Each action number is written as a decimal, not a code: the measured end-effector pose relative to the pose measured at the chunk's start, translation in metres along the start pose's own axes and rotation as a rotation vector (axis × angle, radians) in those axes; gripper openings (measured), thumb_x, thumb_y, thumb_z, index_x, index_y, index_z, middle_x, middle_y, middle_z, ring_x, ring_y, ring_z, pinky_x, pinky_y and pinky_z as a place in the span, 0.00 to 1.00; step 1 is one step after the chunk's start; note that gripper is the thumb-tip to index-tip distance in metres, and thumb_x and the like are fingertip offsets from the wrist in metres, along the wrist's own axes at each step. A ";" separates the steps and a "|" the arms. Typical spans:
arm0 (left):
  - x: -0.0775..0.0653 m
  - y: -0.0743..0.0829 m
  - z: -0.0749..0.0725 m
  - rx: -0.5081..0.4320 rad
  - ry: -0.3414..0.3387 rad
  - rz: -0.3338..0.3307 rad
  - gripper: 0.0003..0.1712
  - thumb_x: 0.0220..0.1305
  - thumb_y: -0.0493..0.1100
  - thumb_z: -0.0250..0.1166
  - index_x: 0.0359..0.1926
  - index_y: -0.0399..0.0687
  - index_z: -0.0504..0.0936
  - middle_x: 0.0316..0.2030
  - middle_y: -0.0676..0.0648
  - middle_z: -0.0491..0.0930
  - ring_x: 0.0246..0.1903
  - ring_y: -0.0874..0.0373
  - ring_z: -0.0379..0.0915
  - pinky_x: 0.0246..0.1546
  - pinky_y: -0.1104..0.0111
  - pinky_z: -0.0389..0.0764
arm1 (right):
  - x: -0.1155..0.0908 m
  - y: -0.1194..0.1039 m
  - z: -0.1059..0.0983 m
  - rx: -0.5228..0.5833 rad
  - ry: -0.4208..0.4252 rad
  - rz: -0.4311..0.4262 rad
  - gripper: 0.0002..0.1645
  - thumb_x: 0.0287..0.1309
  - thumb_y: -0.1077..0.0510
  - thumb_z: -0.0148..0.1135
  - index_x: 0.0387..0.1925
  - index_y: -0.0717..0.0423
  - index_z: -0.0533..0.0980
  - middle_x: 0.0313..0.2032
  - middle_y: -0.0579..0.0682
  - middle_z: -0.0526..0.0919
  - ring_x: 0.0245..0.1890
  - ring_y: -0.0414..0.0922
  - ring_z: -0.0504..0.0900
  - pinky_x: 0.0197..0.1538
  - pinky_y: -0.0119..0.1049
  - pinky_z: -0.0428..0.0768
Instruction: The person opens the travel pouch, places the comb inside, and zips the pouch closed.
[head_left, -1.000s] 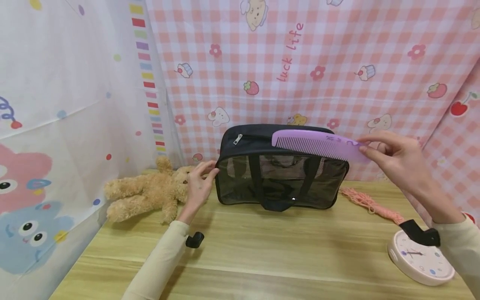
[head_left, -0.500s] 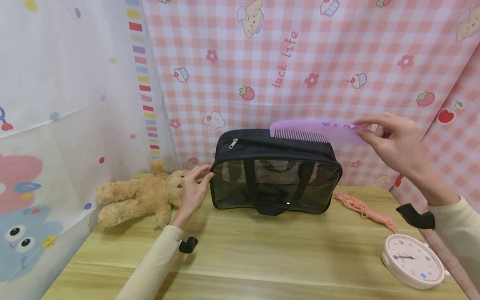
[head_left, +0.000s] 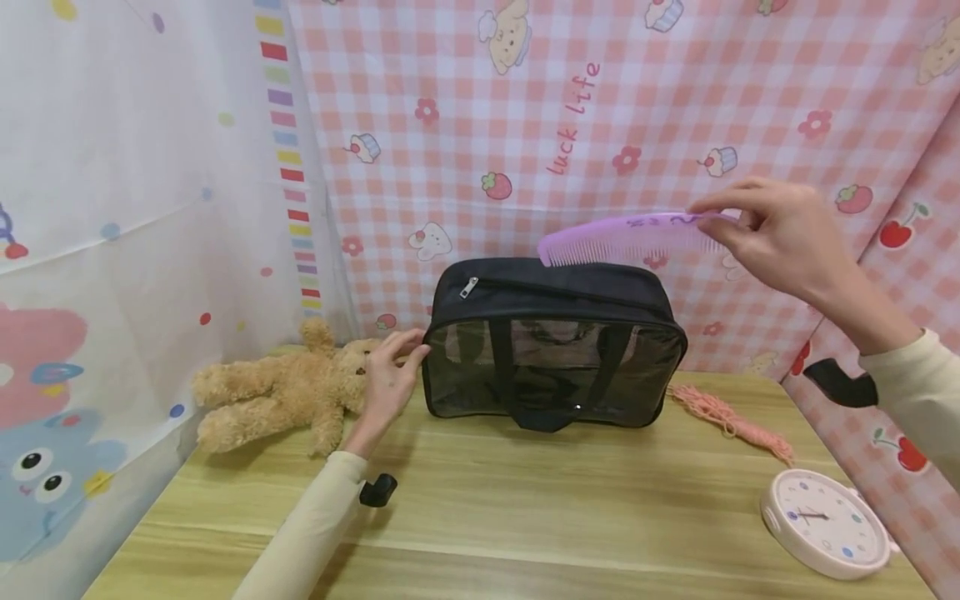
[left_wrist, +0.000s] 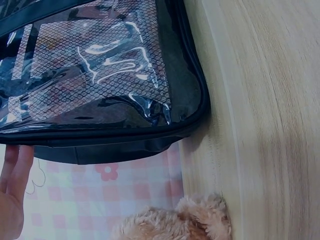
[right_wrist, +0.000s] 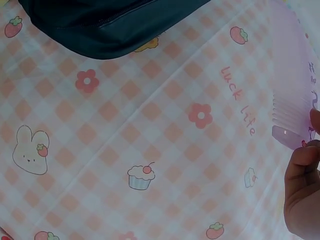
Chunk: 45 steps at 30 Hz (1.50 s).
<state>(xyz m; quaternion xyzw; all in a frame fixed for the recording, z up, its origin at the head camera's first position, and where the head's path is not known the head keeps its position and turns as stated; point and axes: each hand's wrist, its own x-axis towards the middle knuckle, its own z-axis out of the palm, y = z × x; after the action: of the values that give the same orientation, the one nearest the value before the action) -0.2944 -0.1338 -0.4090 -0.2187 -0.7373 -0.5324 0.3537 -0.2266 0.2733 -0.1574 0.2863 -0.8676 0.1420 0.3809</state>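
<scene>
My right hand (head_left: pixel 780 237) pinches one end of a purple comb (head_left: pixel 600 237) between thumb and fingers. The comb is raised above the bag's right half, its teeth downward and its far tip pointing left. Below it a black bag (head_left: pixel 551 300) with a see-through front panel stands upright on the table. A silver zipper pull (head_left: pixel 468 287) sits at the left of its top, and its strap handle hangs down the front. My left hand (head_left: pixel 390 375) touches the bag's left edge with thumb and fingertips; in the left wrist view straight fingers (left_wrist: pixel 17 170) meet its side.
A tan teddy bear (head_left: pixel 292 392) lies on the table (head_left: pixel 525 517) left of the bag, beside my left hand. A pink rope bundle (head_left: pixel 731 421) lies to the right, with a pink clock (head_left: pixel 825 521) nearer the front. A checked cloth (head_left: pixel 600 117) hangs behind.
My right hand has lifted the comb from in front of the bag's top to above it. The left hand stays at the bag's left edge. The head view has shifted slightly.
</scene>
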 end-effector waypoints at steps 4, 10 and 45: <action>0.003 0.003 0.002 0.017 -0.012 0.002 0.12 0.60 0.34 0.66 0.45 0.37 0.84 0.37 0.41 0.81 0.35 0.48 0.80 0.32 0.57 0.83 | 0.006 0.001 -0.001 -0.031 -0.053 -0.019 0.10 0.53 0.66 0.67 0.38 0.56 0.86 0.35 0.54 0.84 0.21 0.33 0.67 0.24 0.23 0.63; 0.006 0.006 0.002 0.042 -0.028 0.015 0.12 0.62 0.38 0.65 0.46 0.41 0.84 0.38 0.45 0.82 0.36 0.51 0.80 0.33 0.61 0.83 | 0.018 0.000 0.002 -0.115 -0.145 -0.117 0.09 0.53 0.66 0.67 0.38 0.57 0.85 0.32 0.53 0.83 0.18 0.40 0.69 0.20 0.29 0.65; 0.001 0.042 -0.007 0.027 -0.018 -0.016 0.11 0.59 0.29 0.65 0.44 0.32 0.83 0.36 0.37 0.80 0.35 0.45 0.80 0.33 0.56 0.82 | 0.068 -0.026 0.037 -0.346 -0.700 -0.169 0.12 0.53 0.68 0.61 0.37 0.56 0.86 0.40 0.58 0.83 0.38 0.55 0.82 0.33 0.48 0.81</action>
<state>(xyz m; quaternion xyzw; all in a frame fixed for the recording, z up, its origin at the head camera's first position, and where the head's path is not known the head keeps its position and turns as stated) -0.2637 -0.1264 -0.3799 -0.2125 -0.7492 -0.5234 0.3458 -0.2695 0.2086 -0.1311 0.3195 -0.9295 -0.1441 0.1151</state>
